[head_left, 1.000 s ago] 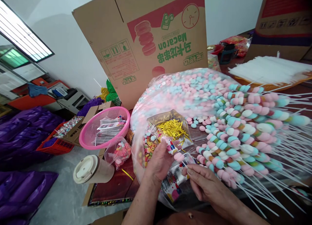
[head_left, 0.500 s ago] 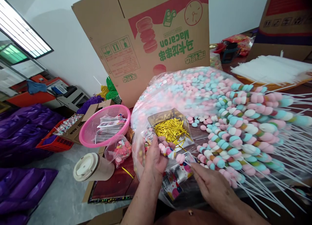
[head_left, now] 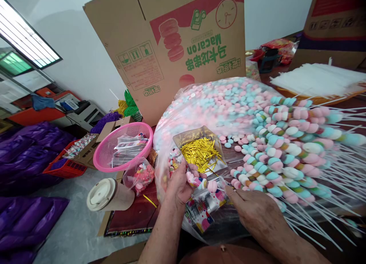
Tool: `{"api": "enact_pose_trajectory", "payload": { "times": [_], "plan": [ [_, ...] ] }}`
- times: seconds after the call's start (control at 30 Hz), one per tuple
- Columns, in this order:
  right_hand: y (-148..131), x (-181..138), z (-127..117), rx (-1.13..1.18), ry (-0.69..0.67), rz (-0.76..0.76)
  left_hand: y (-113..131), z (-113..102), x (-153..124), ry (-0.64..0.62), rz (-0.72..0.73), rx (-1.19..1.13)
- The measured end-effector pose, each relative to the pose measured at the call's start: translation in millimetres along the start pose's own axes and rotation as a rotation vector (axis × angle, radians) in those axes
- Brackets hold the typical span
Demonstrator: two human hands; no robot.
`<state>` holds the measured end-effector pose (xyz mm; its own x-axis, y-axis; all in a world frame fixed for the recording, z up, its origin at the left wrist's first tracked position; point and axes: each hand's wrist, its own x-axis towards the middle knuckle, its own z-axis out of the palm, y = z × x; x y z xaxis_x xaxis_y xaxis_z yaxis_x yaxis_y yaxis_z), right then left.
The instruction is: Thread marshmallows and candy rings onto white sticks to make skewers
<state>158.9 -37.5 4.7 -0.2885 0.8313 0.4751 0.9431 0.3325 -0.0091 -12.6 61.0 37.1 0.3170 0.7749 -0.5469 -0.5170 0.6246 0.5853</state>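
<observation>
My left hand (head_left: 183, 184) is closed around a bagged marshmallow skewer (head_left: 212, 186), its pink, white and blue pieces showing past the fingers through clear printed film. At the skewer's right end, my right hand (head_left: 251, 210) pinches the stick or the open end of the bag; which of these cannot be made out. Below the hands lie printed plastic bags (head_left: 201, 214). Just beyond them, gold twist ties (head_left: 200, 154) fill an open pouch (head_left: 183, 139). To the right is a pile of marshmallow skewers (head_left: 286, 153) with white sticks pointing right.
Behind stands a large clear bag of loose marshmallows (head_left: 223, 100), backed by a cardboard box (head_left: 128, 35). On the left are a pink basket (head_left: 100, 157) of packets, a lidded cup (head_left: 111, 197) and a small candy bag (head_left: 141, 176). White sticks (head_left: 317, 79) lie at the back right.
My right hand has shifted slightly upward, now overlapping the lower skewers of the pile. My left hand has barely moved and still holds the bagged skewer.
</observation>
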Motion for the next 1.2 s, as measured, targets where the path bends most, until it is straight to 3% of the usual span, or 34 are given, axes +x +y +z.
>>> {"api": "enact_pose_trajectory", "payload": {
  "times": [0.23, 0.33, 0.5, 0.67, 0.77, 0.87, 1.0, 1.1, 1.2],
  "plan": [
    [3, 2, 1, 0.000, 0.059, 0.008, 13, 5, -8, -0.063, -0.021, 0.109],
    [-2, 4, 4, 0.079, 0.027, 0.048, 11, 10, -7, -0.012, 0.039, 0.074],
    [-22, 6, 5, 0.587, -0.249, 0.163, -9, 19, -2, 0.154, 0.276, -0.161],
    [-32, 13, -3, 1.068, -0.426, 0.411, -21, 26, -3, 0.173, 0.232, -0.160],
    [-31, 16, -5, 1.365, -0.559, 0.537, -15, 24, -5, 0.103, 0.165, -0.142],
    [-26, 16, -5, 1.617, -0.620, 0.638, 2, 13, -6, -0.083, 0.107, -0.103],
    [-21, 14, -6, 1.847, -0.684, 0.709, 19, -1, -5, -0.297, 0.209, -0.105],
    [-21, 16, -8, 1.844, -0.706, 0.712, 15, 2, -5, -0.314, 0.281, -0.121],
    [-24, 20, -10, 1.600, -0.669, 0.668, 3, 15, -4, -0.240, 0.259, -0.142]
  ]
}}
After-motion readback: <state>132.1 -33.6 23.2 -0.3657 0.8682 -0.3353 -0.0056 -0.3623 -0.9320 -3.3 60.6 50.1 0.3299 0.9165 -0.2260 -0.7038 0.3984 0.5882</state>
